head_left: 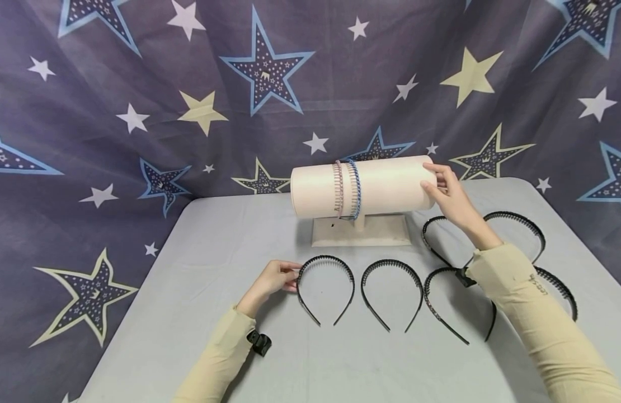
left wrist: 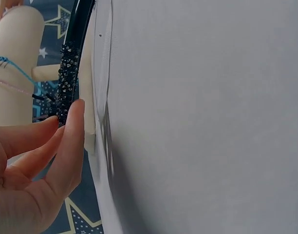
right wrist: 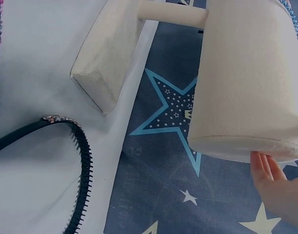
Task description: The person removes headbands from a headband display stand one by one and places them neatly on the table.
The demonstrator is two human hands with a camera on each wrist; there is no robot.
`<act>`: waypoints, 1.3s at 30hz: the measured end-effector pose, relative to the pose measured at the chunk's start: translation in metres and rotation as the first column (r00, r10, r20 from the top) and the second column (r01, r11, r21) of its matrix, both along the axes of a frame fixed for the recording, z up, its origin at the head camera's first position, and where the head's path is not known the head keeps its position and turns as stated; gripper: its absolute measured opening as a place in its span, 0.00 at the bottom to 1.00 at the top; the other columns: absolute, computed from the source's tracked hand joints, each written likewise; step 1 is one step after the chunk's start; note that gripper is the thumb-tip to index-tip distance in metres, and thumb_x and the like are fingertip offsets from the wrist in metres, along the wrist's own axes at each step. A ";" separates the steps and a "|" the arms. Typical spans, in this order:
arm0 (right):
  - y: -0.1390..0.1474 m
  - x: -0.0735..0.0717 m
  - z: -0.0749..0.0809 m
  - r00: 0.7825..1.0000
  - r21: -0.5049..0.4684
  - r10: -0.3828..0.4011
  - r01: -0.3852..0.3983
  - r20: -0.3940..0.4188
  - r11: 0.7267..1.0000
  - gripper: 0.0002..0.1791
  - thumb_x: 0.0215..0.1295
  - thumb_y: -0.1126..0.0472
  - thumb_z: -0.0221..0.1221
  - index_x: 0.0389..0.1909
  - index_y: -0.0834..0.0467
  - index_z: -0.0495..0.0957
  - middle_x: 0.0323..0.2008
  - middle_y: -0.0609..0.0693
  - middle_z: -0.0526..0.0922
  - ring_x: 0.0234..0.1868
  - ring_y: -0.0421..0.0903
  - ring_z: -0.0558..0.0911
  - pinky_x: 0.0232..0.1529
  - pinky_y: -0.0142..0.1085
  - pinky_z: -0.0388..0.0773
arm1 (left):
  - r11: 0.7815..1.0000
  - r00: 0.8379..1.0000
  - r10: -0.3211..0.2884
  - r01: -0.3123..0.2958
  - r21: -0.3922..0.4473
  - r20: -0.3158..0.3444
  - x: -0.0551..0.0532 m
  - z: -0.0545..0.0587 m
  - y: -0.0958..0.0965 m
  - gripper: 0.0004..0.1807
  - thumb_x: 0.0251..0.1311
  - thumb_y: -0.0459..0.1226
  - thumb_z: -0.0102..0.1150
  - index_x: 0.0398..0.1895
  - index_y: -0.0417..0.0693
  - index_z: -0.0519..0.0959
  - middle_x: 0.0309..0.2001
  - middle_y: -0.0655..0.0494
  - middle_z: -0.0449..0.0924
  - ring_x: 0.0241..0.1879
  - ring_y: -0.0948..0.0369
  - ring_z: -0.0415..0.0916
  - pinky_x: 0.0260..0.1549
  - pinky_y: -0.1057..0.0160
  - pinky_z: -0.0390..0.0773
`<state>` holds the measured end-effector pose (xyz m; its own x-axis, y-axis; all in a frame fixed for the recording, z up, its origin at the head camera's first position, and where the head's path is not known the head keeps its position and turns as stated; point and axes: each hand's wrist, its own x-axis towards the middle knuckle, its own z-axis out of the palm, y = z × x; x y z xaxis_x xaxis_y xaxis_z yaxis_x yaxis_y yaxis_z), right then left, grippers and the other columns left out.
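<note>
My left hand (head_left: pixel 275 278) holds the left side of a black toothed headband (head_left: pixel 327 257), its ends pointing toward me. In the left wrist view, thumb and fingers pinch it at a stretch of dark sparkling beads (left wrist: pixel 68 78). My right hand (head_left: pixel 451 193) grips the right end of a cream cylindrical display stand (head_left: pixel 391 182), thumb in front and a finger on top. Its fingertips meet the end face in the right wrist view. Two headbands go round the cylinder left of its middle: a pink one (head_left: pixel 338 190) and a blue one (head_left: pixel 356 187) beside it.
The stand's flat base (head_left: pixel 386 232) is at the back of the grey-covered table (head_left: pixel 230 235). Another black headband (head_left: pixel 391 262) lies right of the held one, with several more around and under my right forearm (head_left: pixel 537 313). A star-patterned curtain (head_left: pixel 340 112) hangs behind.
</note>
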<state>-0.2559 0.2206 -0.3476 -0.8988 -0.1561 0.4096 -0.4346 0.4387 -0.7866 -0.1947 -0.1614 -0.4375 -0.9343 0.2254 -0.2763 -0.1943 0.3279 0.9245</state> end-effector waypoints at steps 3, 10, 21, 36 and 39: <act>0.002 -0.003 -0.004 1.000 0.000 0.002 -0.002 0.000 1.000 0.25 0.66 0.62 0.45 0.62 0.63 0.55 0.48 0.66 0.64 0.42 0.39 0.66 0.39 0.26 0.67 | 1.000 1.000 -0.006 0.006 -0.013 -0.009 0.000 0.000 -0.001 0.16 0.55 0.22 0.45 0.47 0.22 0.69 0.25 0.50 0.71 0.18 0.65 0.71 0.25 0.63 0.80; 0.003 -0.005 -0.007 1.000 -0.005 0.005 -0.005 -0.006 1.000 0.25 0.65 0.64 0.45 0.62 0.65 0.54 0.48 0.66 0.65 0.42 0.39 0.66 0.38 0.25 0.66 | 0.995 0.998 -0.037 0.031 -0.092 -0.059 0.002 0.001 -0.003 0.15 0.53 0.23 0.49 0.45 0.23 0.71 0.29 0.41 0.77 0.20 0.62 0.74 0.26 0.60 0.80; -0.002 0.001 -0.001 1.000 -0.008 0.010 -0.010 -0.013 1.000 0.24 0.65 0.65 0.45 0.61 0.66 0.55 0.48 0.67 0.65 0.41 0.37 0.66 0.38 0.23 0.66 | 0.994 0.984 0.050 -0.066 -0.088 -0.171 0.001 0.002 -0.005 0.15 0.53 0.29 0.54 0.45 0.30 0.75 0.30 0.42 0.78 0.25 0.56 0.76 0.28 0.60 0.80; -0.006 0.007 0.007 1.000 -0.010 0.011 -0.011 -0.006 1.000 0.24 0.65 0.66 0.45 0.60 0.68 0.54 0.48 0.68 0.64 0.42 0.41 0.66 0.39 0.25 0.65 | 0.985 0.893 0.091 -0.147 -0.094 -0.441 -0.001 0.032 0.019 0.13 0.52 0.31 0.58 0.42 0.36 0.78 0.36 0.45 0.79 0.34 0.54 0.76 0.35 0.65 0.76; -0.001 0.000 -0.001 1.000 -0.011 0.006 -0.006 -0.001 1.000 0.25 0.66 0.64 0.45 0.61 0.66 0.54 0.49 0.67 0.64 0.43 0.41 0.66 0.39 0.26 0.66 | 0.986 0.864 0.113 -0.159 -0.055 -0.491 -0.002 0.039 0.027 0.13 0.51 0.31 0.58 0.41 0.37 0.78 0.37 0.45 0.79 0.36 0.54 0.76 0.38 0.62 0.76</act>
